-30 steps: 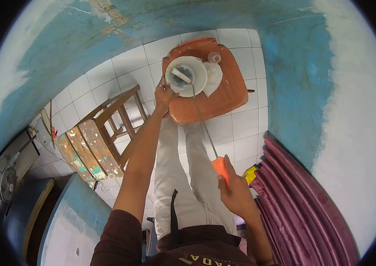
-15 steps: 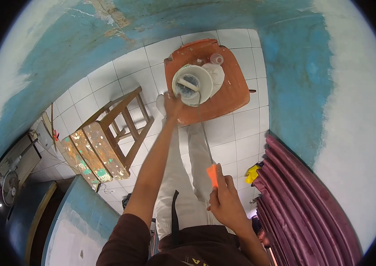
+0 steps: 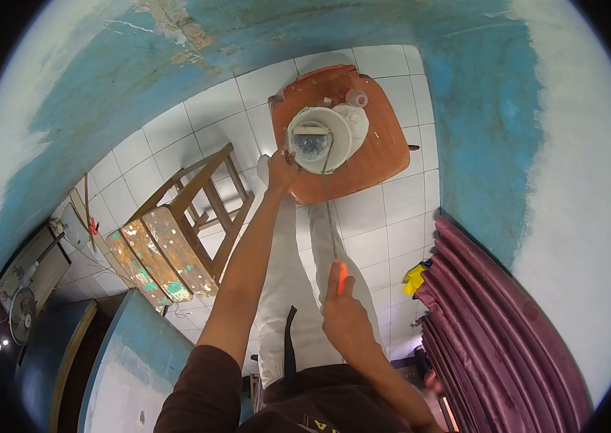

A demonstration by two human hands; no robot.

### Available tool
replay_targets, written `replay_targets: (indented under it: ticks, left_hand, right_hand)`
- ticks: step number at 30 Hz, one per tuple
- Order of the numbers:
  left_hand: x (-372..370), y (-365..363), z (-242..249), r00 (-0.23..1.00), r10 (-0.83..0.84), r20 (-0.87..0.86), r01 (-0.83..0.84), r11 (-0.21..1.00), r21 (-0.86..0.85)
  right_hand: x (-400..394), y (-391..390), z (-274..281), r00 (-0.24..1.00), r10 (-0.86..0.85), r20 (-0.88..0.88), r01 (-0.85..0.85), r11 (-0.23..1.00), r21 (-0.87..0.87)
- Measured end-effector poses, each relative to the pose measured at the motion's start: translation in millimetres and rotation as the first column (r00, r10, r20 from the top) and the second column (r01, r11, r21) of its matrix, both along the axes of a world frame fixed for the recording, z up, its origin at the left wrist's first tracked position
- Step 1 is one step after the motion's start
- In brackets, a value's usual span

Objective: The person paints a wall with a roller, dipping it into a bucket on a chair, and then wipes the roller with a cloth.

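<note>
My right hand point(image 3: 346, 317) is wrapped round the orange handle of a long-framed paint roller point(image 3: 310, 130). Its white sleeve lies level inside a white bucket point(image 3: 343, 141), over the greyish, wet-looking contents at the bottom. The bucket stands on an orange plastic chair point(image 3: 385, 155). At the bucket's near left rim my left hand point(image 3: 282, 172) is closed, gripping the edge; its fingertips are partly hidden. Beside the bucket on the right lie a white bag point(image 3: 357, 124) and a clear plastic cup or bottle point(image 3: 356, 98).
A paint-spattered wooden stool point(image 3: 168, 249) stands to the left on the tiled floor point(image 3: 363, 231). Purple curtains point(image 3: 500, 317) hang at right, near a yellow cloth-like item point(image 3: 414, 278). A fan point(image 3: 23, 314) is at far left. Walls are partly blue, partly white point(image 3: 572, 180).
The roller sleeve has turned from slanted to nearly level and sits slightly higher in the bucket. My right hand has moved slightly left and down. The bucket appears shifted slightly right.
</note>
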State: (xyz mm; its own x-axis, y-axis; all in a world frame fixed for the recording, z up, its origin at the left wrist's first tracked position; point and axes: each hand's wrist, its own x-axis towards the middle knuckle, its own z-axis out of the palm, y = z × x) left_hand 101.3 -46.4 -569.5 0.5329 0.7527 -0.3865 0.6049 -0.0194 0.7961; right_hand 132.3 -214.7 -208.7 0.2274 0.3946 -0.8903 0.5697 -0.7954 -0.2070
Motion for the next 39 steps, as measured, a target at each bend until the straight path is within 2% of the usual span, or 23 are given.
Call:
replay_targets:
  ticks: [1, 2, 3, 5, 7, 8, 9, 11, 12, 14, 17, 20, 21, 23, 25, 26, 28, 30, 32, 33, 35, 36, 39]
  left_hand:
    - [7, 2, 14, 0.993, 0.116, 0.019, -0.109, 0.971, -0.215]
    - [13, 4, 30, 0.972, 0.234, 0.012, -0.208, 0.884, -0.419]
    - [10, 0, 15, 0.971, 0.237, 0.011, -0.211, 0.883, -0.419]
    - [-1, -11, -28, 0.984, 0.158, 0.084, -0.149, 0.984, -0.101]
    - [-2, -11, -28, 0.983, 0.161, 0.086, -0.155, 0.985, -0.072]
    - [-1, -13, -27, 0.983, 0.162, 0.088, -0.159, 0.986, -0.048]
    - [3, -11, -11, 0.983, 0.162, 0.088, -0.158, 0.986, -0.046]
    - [13, 0, 35, 0.982, 0.19, -0.012, -0.183, 0.929, -0.323]
    - [10, -1, 27, 0.981, 0.192, -0.017, -0.187, 0.928, -0.322]
    - [4, -3, 2, 0.996, 0.081, -0.025, -0.084, 0.988, -0.13]
    - [9, -1, 23, 0.996, 0.093, 0.005, -0.092, 0.989, -0.115]
    - [4, -6, 0, 0.995, 0.09, 0.044, -0.088, 0.995, -0.046]
    - [5, -2, 3, 0.995, 0.089, 0.039, -0.088, 0.995, -0.045]
    - [7, 1, 10, 0.993, 0.035, -0.114, -0.047, 0.994, -0.101]
    - [7, -1, 13, 0.994, 0.043, -0.096, -0.048, 0.997, -0.054]
    - [8, 0, 15, 0.996, 0.05, -0.075, -0.051, 0.999, -0.003]
    - [8, 5, 10, 0.997, 0.043, -0.063, -0.044, 0.999, -0.017]
    - [6, 12, 3, 0.998, 0.039, -0.055, -0.041, 0.998, -0.039]
    - [7, 26, -6, 0.992, -0.071, -0.106, 0.079, 0.994, 0.076]
    - [8, 32, -15, 0.992, -0.067, -0.103, 0.075, 0.995, 0.072]
    - [4, 38, -33, 0.979, -0.133, -0.152, 0.125, 0.99, -0.062]
    - [10, 39, 1, 0.985, -0.122, -0.121, 0.118, 0.992, -0.039]
    - [10, 37, -6, 0.983, -0.111, -0.147, 0.106, 0.994, -0.042]
  right_hand:
    - [0, -6, 2, 1.0, -0.002, 0.003, 0.002, 1.0, -0.003]
    - [3, -12, 5, 1.0, -0.003, -0.018, 0.002, 0.999, -0.033]
    - [7, -18, 7, 0.999, -0.002, -0.042, 0.0, 0.998, -0.062]
    - [20, -22, 17, 0.998, -0.016, -0.058, 0.014, 0.999, -0.034]
    - [38, -23, 26, 0.997, -0.034, -0.069, 0.034, 0.999, -0.001]
    - [48, -25, 29, 0.991, -0.099, -0.085, 0.106, 0.991, 0.078]
    - [57, -27, 30, 0.981, -0.162, -0.109, 0.178, 0.972, 0.153]
    - [65, -28, 31, 0.972, -0.202, -0.119, 0.224, 0.951, 0.214]
    - [67, -24, 31, 0.972, -0.207, -0.112, 0.226, 0.952, 0.206]
    - [64, -22, 25, 0.972, -0.211, -0.107, 0.229, 0.954, 0.194]
    - [50, -14, 9, 0.969, -0.213, -0.121, 0.241, 0.92, 0.309]
    - [39, -10, 12, 0.97, -0.195, -0.142, 0.219, 0.96, 0.173]
    - [38, -12, 12, 0.98, -0.144, -0.135, 0.157, 0.983, 0.093]
    - [39, -15, 17, 0.987, -0.093, -0.133, 0.095, 0.995, 0.009]
    - [52, -13, 30, 0.99, -0.05, -0.129, 0.045, 0.998, -0.043]
    - [60, -18, 30, 0.991, -0.048, -0.124, 0.044, 0.998, -0.039]
    - [78, -27, 29, 0.992, -0.091, -0.085, 0.101, 0.987, 0.128]
    - [88, -30, 33, 0.993, -0.085, -0.076, 0.095, 0.986, 0.133]
    - [91, -30, 29, 0.995, -0.075, -0.069, 0.084, 0.987, 0.134]
    - [87, -31, 20, 0.993, -0.094, -0.064, 0.105, 0.977, 0.185]
    - [77, -35, 3, 0.992, -0.109, -0.067, 0.122, 0.966, 0.23]
    - [71, -36, -7, 0.989, -0.127, -0.075, 0.141, 0.963, 0.23]
    - [55, -28, -14, 0.988, -0.133, -0.077, 0.146, 0.97, 0.195]
